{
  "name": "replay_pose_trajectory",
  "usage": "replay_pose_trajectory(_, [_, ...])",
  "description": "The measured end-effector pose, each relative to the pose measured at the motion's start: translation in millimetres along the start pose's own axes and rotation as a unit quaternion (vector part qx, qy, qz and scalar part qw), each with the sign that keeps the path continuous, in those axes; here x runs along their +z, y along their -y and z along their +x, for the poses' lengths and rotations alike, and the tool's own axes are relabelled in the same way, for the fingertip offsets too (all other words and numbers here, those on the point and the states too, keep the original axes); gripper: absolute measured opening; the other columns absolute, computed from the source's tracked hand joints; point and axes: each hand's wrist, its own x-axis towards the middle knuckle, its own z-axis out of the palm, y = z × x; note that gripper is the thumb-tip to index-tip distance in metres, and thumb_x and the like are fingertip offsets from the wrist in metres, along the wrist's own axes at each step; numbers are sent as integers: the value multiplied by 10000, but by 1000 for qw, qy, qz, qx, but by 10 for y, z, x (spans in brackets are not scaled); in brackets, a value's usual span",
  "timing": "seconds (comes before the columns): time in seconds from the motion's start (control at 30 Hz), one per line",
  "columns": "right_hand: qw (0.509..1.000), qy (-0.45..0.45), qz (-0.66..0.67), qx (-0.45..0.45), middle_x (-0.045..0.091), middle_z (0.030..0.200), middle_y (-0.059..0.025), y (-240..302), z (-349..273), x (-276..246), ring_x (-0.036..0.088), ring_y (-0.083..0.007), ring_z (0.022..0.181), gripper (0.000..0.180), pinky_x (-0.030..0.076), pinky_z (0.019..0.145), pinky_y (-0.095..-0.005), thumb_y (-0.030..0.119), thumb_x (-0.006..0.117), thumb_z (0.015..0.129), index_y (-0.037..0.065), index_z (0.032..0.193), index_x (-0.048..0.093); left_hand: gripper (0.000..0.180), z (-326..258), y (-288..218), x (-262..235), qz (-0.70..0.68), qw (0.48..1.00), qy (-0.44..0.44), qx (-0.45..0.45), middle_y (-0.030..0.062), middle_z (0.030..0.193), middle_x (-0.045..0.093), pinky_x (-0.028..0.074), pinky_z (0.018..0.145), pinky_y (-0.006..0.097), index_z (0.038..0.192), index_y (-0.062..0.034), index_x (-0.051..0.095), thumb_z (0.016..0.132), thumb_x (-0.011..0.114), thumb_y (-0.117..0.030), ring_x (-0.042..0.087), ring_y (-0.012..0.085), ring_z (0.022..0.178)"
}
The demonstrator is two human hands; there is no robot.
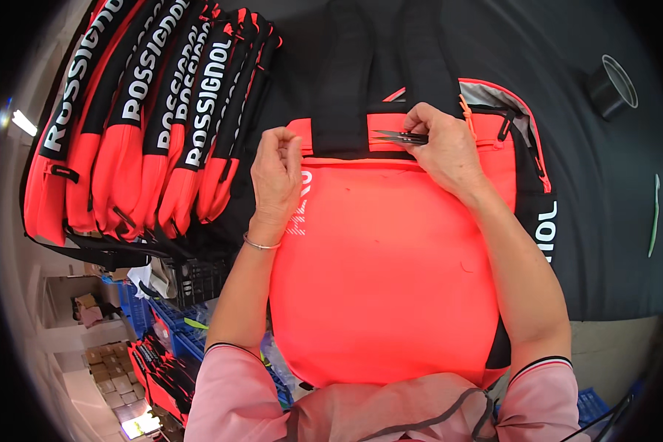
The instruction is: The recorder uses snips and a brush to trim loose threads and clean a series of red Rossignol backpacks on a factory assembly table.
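Observation:
A bright red-orange backpack (390, 272) with black side panels lies flat before me, its two black straps stretching away over the far edge. In my right hand (446, 147) is a small pair of dark thread snips (399, 137), their tips pointing left over the red strip beside the left strap (339, 96). My left hand (278, 173) is closed at the backpack's far left corner, thumb and fingers pressed together. What those fingertips pinch, if anything, is hidden. A few loose dark threads (466, 267) rest on the red panel. An orange zipper cord (466, 109) hangs near my right hand.
Several red and black backpacks (118, 169) stand in a row at the left. On the black table cover (604, 221) are a dark cup (613, 87) and a thin pale green tool (654, 215). Blue crates (180, 324) sit below at the left, with stacked cartons (114, 376) beyond.

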Motion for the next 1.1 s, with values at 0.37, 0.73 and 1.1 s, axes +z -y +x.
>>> replay_pose_trajectory(0.37, [1000,9,-22,-2,672,793,-68,35,-2,-8,655,-142,758,179,517,693,-292,-2,745,813,0,932,611,136,-86,-76,-4,106,985,37,132,53,809,636,497,581,267,936,-39,724,810,778,-36,631,148,665])
replay_pose_trajectory(0.73, [998,17,-63,-11,700,816,-88,50,-26,-9,698,-203,792,192,532,711,-323,-8,735,798,17,948,619,74,8,-70,101,261,944,130,157,107,927,565,512,665,405,946,-56,565,910,630,-62,615,303,853])
replay_pose_trajectory(1.1, [998,38,-45,-30,707,834,-109,192,-76,1,692,-255,831,329,525,748,-387,311,740,878,24,1005,642,51,-67,136,99,108,985,77,109,150,958,551,487,768,405,986,-14,499,971,535,-47,593,356,871])
